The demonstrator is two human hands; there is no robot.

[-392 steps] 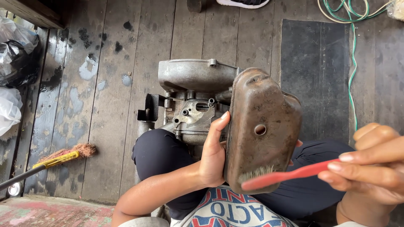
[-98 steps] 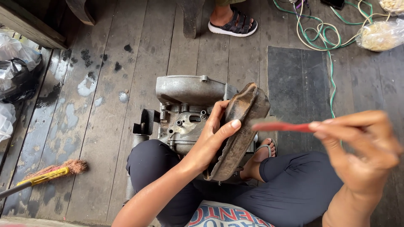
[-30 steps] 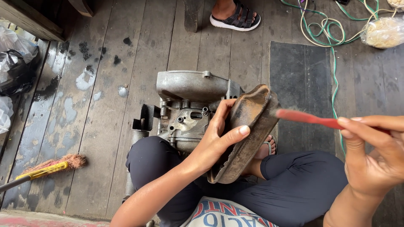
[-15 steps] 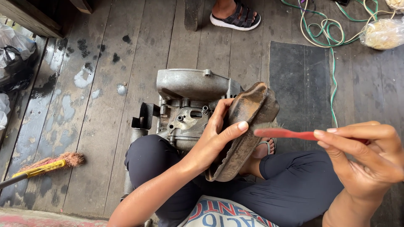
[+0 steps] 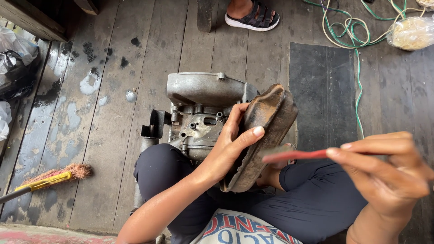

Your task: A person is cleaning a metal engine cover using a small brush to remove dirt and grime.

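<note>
The person sits on a wooden plank floor [image 5: 135,49] with a grey engine block [image 5: 201,113] standing between the knees. The left hand [image 5: 230,144] grips a rusty brown metal cover [image 5: 262,135], fingers [image 5: 246,135] wrapped over its near edge and thumb behind, holding it on edge just in front of the engine and above the lap. The right hand [image 5: 384,174] pinches a red-handled toothbrush [image 5: 294,156] between thumb and fingertips; the bristle end is blurred and lies at the cover's inner face, so whether it touches cannot be told. To do the brushing well, the cover seems best kept tilted so that loosened dirt falls out of the hollow and away from the engine's open ports, with the left grip firm at the rim so the piece does not twist under the strokes, and short strokes worked into the corners where grime likely sits. Packages lie at the floor's margins: a clear bag with pale yellowish contents [image 5: 413,31] at the far right corner beside coiled green and cream cords [image 5: 357,31], and crumpled clear and black plastic bags [image 5: 13,58] along the left edge. A printed woven sack [image 5: 244,228] in white, red and blue covers the lap at the near edge. A small broom with a yellow handle [image 5: 49,178] lies near the left, and another person's sandalled foot [image 5: 251,16] stands at the far edge.
</note>
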